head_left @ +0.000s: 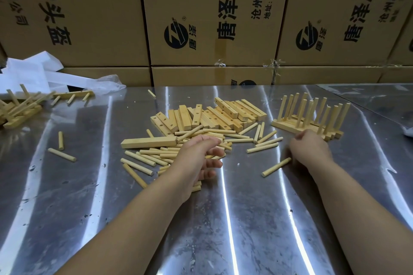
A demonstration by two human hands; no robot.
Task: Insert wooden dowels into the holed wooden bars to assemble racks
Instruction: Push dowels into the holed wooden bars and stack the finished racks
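Observation:
Loose wooden dowels (149, 156) lie scattered in the middle of the metal table (245, 219). Behind them is a heap of holed wooden bars (225, 116), and one bar (149, 142) lies apart at the front left. My left hand (199, 158) hovers over the dowels, palm turned right and fingers apart, with nothing clearly gripped. My right hand (309, 149) rests on the table with fingers curled under, just in front of several assembled racks (310, 118) with upright dowels. Its palm is hidden. A single dowel (276, 167) lies just left of that hand.
More assembled racks (21, 107) are piled at the far left, with white plastic bags (33, 71) behind them. Two stray dowels (61, 154) lie at the left. Stacked cardboard boxes (201, 18) wall off the back of the table.

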